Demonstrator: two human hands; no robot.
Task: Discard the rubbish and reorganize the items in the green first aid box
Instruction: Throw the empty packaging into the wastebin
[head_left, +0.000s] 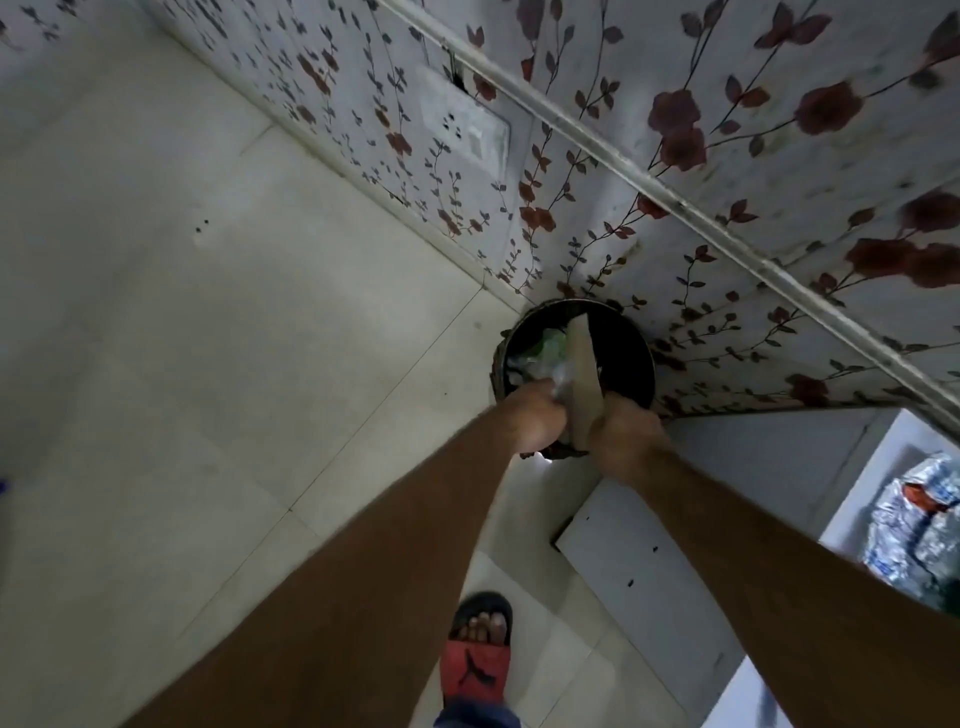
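Note:
A black round rubbish bin (626, 358) stands on the floor against the flowered wall, with green and clear wrappers (545, 351) inside. Both my arms reach down over it. My right hand (626, 434) grips the lower end of a flat brown cardboard piece (582, 369) that tilts into the bin. My left hand (535, 415) is closed on crumpled clear plastic rubbish (563, 382) beside the cardboard, right at the bin's near rim. The green first aid box is not in view.
A white board (639, 551) lies on the tiled floor (208, 364) to the right of the bin. A white shelf at the right edge holds foil-wrapped packets (919, 525). My foot in a red sandal (478, 654) stands below. A wall socket (467, 122) sits above.

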